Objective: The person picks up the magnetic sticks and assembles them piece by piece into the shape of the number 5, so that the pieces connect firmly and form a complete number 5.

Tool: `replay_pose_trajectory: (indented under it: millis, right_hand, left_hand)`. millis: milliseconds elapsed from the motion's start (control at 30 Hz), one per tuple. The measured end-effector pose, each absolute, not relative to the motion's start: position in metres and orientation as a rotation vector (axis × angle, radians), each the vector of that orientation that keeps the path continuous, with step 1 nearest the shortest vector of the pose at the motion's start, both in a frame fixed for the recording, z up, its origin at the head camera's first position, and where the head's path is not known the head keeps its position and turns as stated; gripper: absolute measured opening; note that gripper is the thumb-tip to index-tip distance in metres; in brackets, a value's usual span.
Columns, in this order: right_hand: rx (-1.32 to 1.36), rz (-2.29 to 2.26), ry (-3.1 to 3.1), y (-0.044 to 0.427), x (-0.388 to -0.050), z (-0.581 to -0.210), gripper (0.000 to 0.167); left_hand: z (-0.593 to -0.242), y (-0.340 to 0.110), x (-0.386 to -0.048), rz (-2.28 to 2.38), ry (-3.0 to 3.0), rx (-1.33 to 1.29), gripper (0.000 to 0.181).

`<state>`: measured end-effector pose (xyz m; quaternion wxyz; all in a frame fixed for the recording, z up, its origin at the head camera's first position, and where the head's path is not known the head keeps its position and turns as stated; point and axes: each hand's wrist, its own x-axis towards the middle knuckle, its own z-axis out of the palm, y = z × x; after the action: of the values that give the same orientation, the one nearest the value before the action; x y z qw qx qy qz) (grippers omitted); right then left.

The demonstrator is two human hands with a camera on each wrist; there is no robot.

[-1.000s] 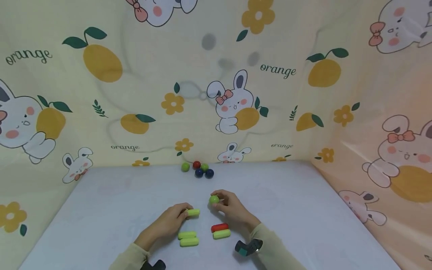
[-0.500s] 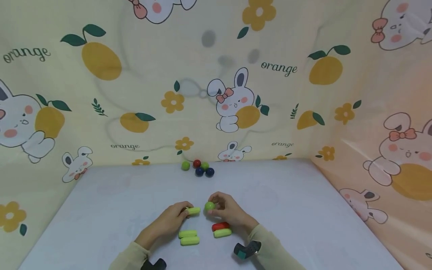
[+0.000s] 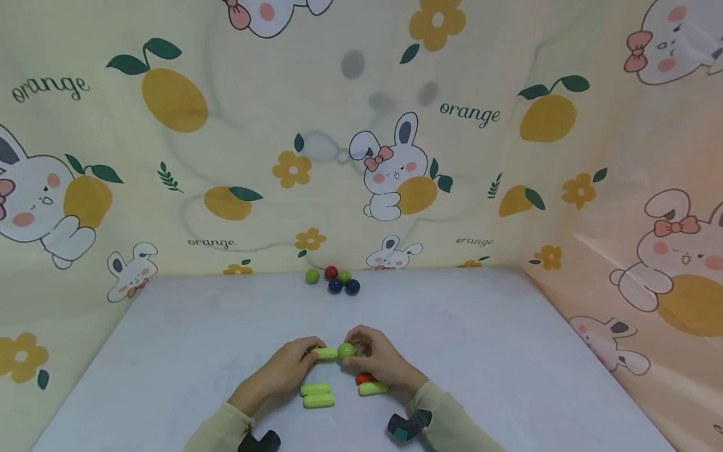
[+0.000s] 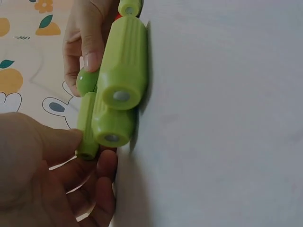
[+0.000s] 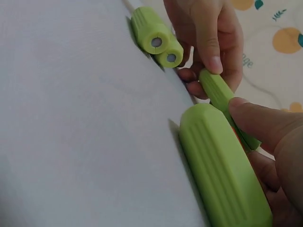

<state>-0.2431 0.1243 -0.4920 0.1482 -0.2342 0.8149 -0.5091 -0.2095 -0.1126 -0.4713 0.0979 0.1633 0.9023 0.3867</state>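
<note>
In the head view my left hand pinches a light green magnetic stick between thumb and fingers. My right hand holds a green ball at the stick's right end, and the two appear to touch. The left wrist view shows the ball under the right fingertips, in line with the stick. Two more green sticks lie side by side below the left hand, with metal discs in their ends. Under the right hand lie a partly hidden red stick and a green stick.
Toward the back of the white table sit a red ball, two green balls and two dark blue balls. A printed curtain rises behind the table and along its sides.
My right hand has moved left and slightly nearer, bringing the green ball up against the stick's end. My left hand has stayed nearly still, pinching the stick.
</note>
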Motion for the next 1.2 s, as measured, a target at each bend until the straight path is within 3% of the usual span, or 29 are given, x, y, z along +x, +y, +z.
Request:
replay_pose_trajectory:
  millis: [433, 900, 1200]
  right_hand:
    - [-0.674, -1.366, 2.381, 0.126, -0.243, -0.493, 0.043]
    - [-0.711, -1.355, 2.372, 0.129, -0.245, -0.493, 0.039]
    - [-0.649, -1.304, 2.431, 0.137, -0.253, -0.491, 0.040]
  left_hand:
    - [-0.470, -0.114, -0.211, 1.182, 2.626, 0.435, 0.021]
    - [-0.469, -0.117, -0.212, 1.181, 2.608, 0.424, 0.020]
    - [-0.469, -0.122, -0.214, 1.264, 2.533, 0.446, 0.030]
